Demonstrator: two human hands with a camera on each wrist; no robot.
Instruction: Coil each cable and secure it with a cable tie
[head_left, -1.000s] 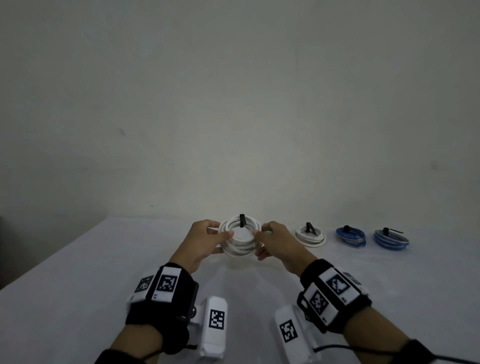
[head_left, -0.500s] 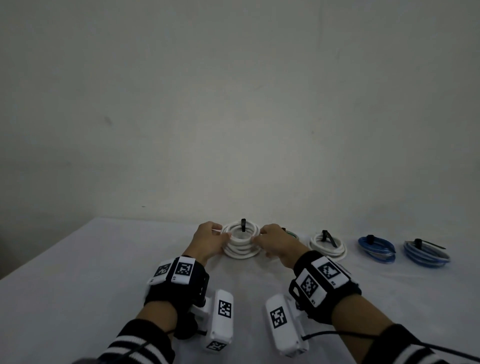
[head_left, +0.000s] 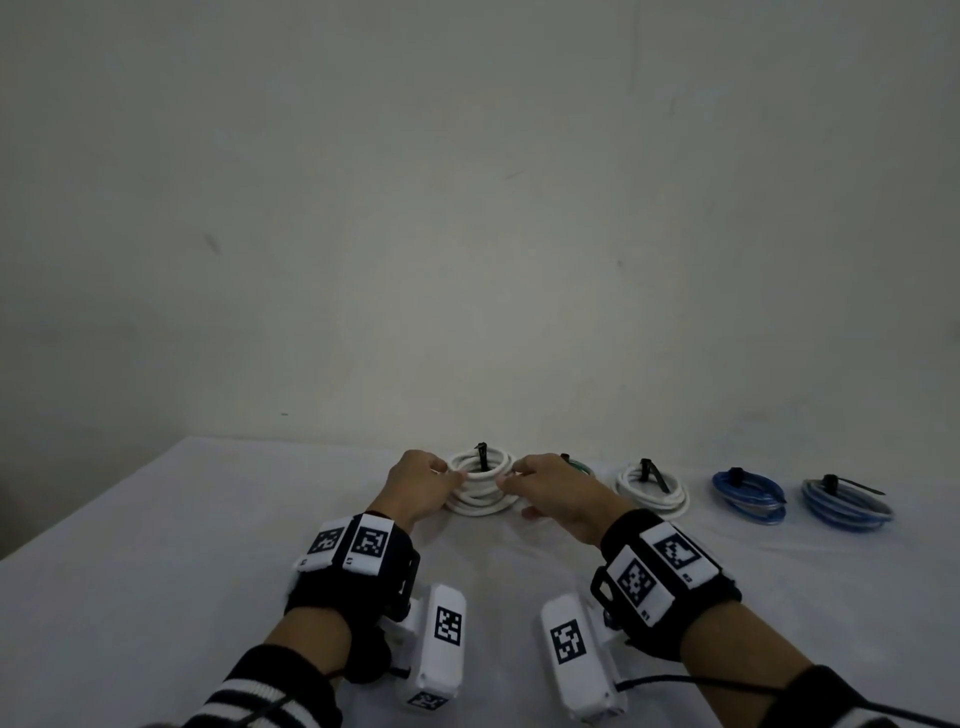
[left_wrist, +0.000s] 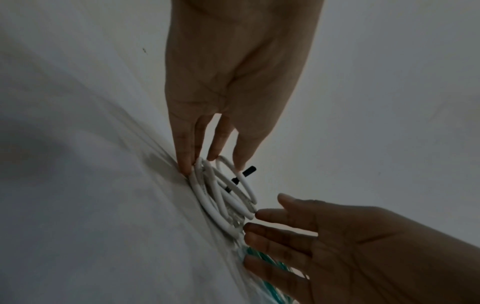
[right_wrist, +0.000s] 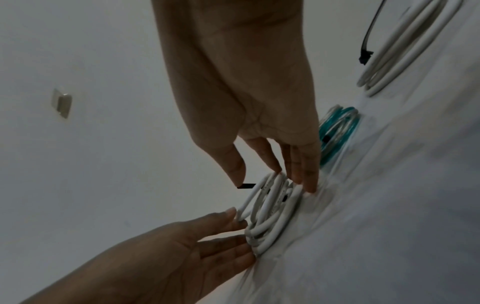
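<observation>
A coiled white cable (head_left: 480, 486) lies on the white table (head_left: 156, 571), bound by a black cable tie (head_left: 482, 454) whose end sticks up. My left hand (head_left: 451, 480) touches the coil's left edge with straight fingers (left_wrist: 185, 164). My right hand (head_left: 511, 480) touches its right edge, also with straight fingers (right_wrist: 298, 174), the thumb close to the black cable tie (right_wrist: 246, 186). In both wrist views the white coil (left_wrist: 223, 197) (right_wrist: 270, 209) rests between the two sets of fingertips, and neither hand curls round it.
A row of tied coils runs to the right: a teal one (head_left: 579, 465) half hidden behind my right hand, a white one (head_left: 652, 488), a blue one (head_left: 748, 493) and a blue-grey one (head_left: 844, 501). A wall stands right behind the table.
The white coil, held up between both hands a second ago, has come down onto the table at the left end of the row. Both hands' fingers have straightened against it.
</observation>
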